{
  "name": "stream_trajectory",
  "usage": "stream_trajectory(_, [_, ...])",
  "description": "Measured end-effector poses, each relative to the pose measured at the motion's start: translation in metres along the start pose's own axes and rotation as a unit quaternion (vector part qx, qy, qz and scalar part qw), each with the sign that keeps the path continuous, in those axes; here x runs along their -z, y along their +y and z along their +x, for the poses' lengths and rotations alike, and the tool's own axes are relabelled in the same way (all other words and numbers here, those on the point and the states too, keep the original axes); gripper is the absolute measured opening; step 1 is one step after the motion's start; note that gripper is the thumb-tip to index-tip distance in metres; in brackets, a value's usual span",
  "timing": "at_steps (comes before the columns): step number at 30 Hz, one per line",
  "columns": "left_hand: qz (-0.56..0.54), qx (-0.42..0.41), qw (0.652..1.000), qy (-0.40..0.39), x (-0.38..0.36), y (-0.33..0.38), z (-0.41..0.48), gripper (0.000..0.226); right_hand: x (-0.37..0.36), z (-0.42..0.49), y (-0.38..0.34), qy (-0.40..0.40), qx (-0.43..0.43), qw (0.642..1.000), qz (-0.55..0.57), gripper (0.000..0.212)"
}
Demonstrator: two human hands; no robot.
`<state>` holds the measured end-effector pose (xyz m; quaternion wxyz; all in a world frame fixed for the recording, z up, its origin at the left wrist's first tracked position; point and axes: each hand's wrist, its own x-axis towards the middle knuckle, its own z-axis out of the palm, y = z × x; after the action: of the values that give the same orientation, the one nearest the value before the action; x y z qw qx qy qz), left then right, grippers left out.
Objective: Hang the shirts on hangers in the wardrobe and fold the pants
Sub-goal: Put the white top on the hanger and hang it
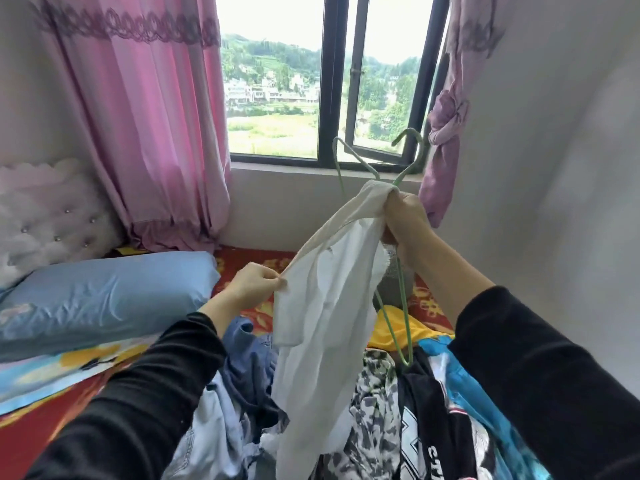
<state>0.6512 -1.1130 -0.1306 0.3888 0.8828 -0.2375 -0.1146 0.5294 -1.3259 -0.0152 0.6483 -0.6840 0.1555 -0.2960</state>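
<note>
Above the bed [41, 431], over a loose pile of clothes [374, 403], the white shirt [322, 306] hangs in the air between both hands, not yet seated on a hanger. The right hand [403, 220] has its fingers curled into a fist round the bunched collar end together with the neck of the green wire hanger [408, 172]; the left hand [252, 285] pinches the shirt's edge between thumb and fingertips and draws it out sideways. More green wire shows than one hanger would account for, so two may be clutched together, though I cannot tell for sure. If so, they could tangle and both end up inside the shirt. With cloth and wire squeezed in one fist, the hanger arm may catch in a sleeve or the neckline instead of sliding to the shoulder, and a pull from the left could stretch the fabric. The left pinch is slight; if it slips, the shirt drops onto the pile and picks up creases. The lower loop of wire reaches down just above the dark garments and could hook one and lift it. The wardrobe is out of view, so the carry there cannot be judged.
</note>
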Motion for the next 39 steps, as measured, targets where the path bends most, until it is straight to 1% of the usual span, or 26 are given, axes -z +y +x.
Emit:
stream_trajectory(2, [-0.116,0.012,0.992,0.039,-0.016,-0.004,0.002,0.026,0.005,0.000,-0.002,0.013,0.005,1.000,-0.019,0.025])
stream_trajectory(3, [-0.156,0.013,0.984,0.090,-0.019,-0.002,0.005,0.027,0.009,0.001,-0.003,0.030,0.012,0.999,-0.035,0.023])
stream_trajectory(5, [-0.165,-0.009,0.964,0.206,-0.014,0.008,0.010,0.030,0.021,0.005,-0.004,0.073,0.017,0.995,-0.064,0.021])
stream_trajectory(6, [-0.148,-0.040,0.960,0.235,-0.008,0.016,0.010,0.032,0.029,0.008,-0.005,0.090,0.009,0.994,-0.063,0.019])
stream_trajectory(7, [-0.134,-0.080,0.963,0.220,0.002,0.025,0.010,0.036,0.037,0.010,-0.004,0.107,-0.003,0.993,-0.056,0.019])
stream_trajectory(8, [-0.129,-0.119,0.971,0.162,0.013,0.034,0.008,0.041,0.046,0.013,-0.003,0.127,-0.013,0.990,-0.055,0.019])
stream_trajectory(9, [-0.110,-0.139,0.981,0.081,0.023,0.042,0.006,0.043,0.056,0.016,-0.001,0.147,-0.020,0.987,-0.063,0.019])
stream_trajectory(10, [-0.054,-0.143,0.988,0.004,0.033,0.048,0.003,0.042,0.066,0.018,0.003,0.159,-0.024,0.984,-0.074,0.020])
stream_trajectory(11, [0.023,-0.139,0.989,-0.046,0.041,0.050,0.003,0.039,0.076,0.020,0.009,0.165,-0.028,0.983,-0.082,0.021])
stream_trajectory(12, [0.102,-0.128,0.985,-0.052,0.047,0.050,0.004,0.037,0.085,0.022,0.016,0.165,-0.032,0.982,-0.091,0.023])
stream_trajectory(13, [0.147,-0.115,0.982,-0.021,0.052,0.050,0.006,0.034,0.093,0.022,0.025,0.162,-0.037,0.981,-0.103,0.026])
stream_trajectory(14, [0.145,-0.104,0.984,0.024,0.054,0.050,0.009,0.033,0.099,0.022,0.033,0.156,-0.044,0.980,-0.116,0.030])
stream_trajectory(15, [0.100,-0.092,0.989,0.059,0.053,0.049,0.012,0.031,0.104,0.020,0.041,0.148,-0.049,0.980,-0.124,0.034])
stream_trajectory(16, [0.023,-0.074,0.995,0.070,0.050,0.051,0.013,0.029,0.106,0.018,0.048,0.140,-0.052,0.981,-0.127,0.037])
stream_trajectory(18, [-0.135,-0.024,0.989,0.050,0.040,0.057,0.014,0.025,0.107,0.013,0.059,0.120,-0.051,0.982,-0.139,0.041])
stream_trajectory(19, [-0.166,-0.006,0.985,0.050,0.035,0.060,0.015,0.023,0.106,0.010,0.061,0.106,-0.053,0.981,-0.153,0.039])
stream_trajectory(20, [-0.155,-0.005,0.986,0.064,0.033,0.063,0.016,0.024,0.105,0.007,0.063,0.086,-0.058,0.982,-0.160,0.033])
stream_trajectory(22, [-0.083,-0.040,0.990,0.107,0.032,0.071,0.015,0.028,0.102,0.000,0.064,0.031,-0.071,0.988,-0.136,0.020])
stream_trajectory(25, [-0.012,-0.069,0.991,0.116,0.033,0.082,0.015,0.032,0.102,-0.006,0.068,0.002,-0.076,0.995,-0.062,0.021])
stream_trajectory(26, [-0.017,-0.059,0.992,0.107,0.031,0.085,0.015,0.033,0.102,-0.007,0.070,0.003,-0.074,0.996,-0.042,0.028])
stream_trajectory(28, [-0.081,-0.023,0.993,0.082,0.027,0.087,0.015,0.032,0.103,-0.010,0.074,0.023,-0.052,0.998,-0.032,0.045])
stream_trajectory(31, [-0.154,0.036,0.986,0.051,0.026,0.083,0.011,0.024,0.105,-0.015,0.076,0.047,-0.021,0.999,-0.006,0.048])
stream_trajectory(33, [-0.190,0.062,0.979,0.047,0.026,0.075,0.011,0.020,0.110,-0.018,0.077,0.010,-0.042,0.998,0.046,0.048])
stream_trajectory(35, [-0.237,0.070,0.967,0.059,0.027,0.066,0.011,0.025,0.113,-0.021,0.082,-0.042,-0.080,0.994,0.068,0.050])
stream_trajectory(37, [-0.236,0.060,0.968,0.062,0.032,0.061,0.010,0.030,0.115,-0.026,0.089,-0.061,-0.106,0.992,0.024,0.051])
stream_trajectory(39, [-0.221,0.050,0.972,0.058,0.038,0.060,0.008,0.033,0.114,-0.030,0.096,-0.057,-0.110,0.991,-0.051,0.051])
